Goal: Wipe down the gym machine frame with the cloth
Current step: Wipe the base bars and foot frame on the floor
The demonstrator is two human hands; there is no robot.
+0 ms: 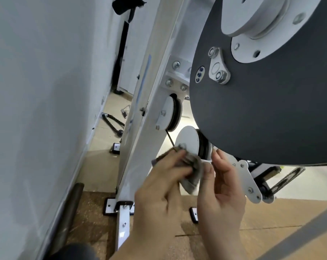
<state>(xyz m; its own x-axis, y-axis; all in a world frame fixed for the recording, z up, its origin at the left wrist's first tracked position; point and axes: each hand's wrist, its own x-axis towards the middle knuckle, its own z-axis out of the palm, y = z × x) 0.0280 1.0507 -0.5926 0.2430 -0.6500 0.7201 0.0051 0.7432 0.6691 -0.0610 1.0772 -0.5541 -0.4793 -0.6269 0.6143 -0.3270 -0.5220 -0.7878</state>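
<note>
bunching the grey cloth in its curled fingers, the left hand presses it against the lower edge of the small white pulley, just beside the slanted white frame of the gym machine. the right hand sits close on the other side, thumb against the cloth's edge and fingers reaching up behind the pulley; whether it pinches the cloth or only steadies the wheel i cannot tell, as the hands are blurred.

the cloth looks light, soft and limp, so it likely folds to any shape and needs a wadded grip like this one to put pressure through it. a loose corner could probably snag on the thin black cable or the bolt heads, so keeping the wad tight in the palm seems wise. the frame itself looks rigid, painted and smooth, bolted to the floor; it should take firm rubbing without shifting, though the pulley may turn under the cloth unless held.
</note>
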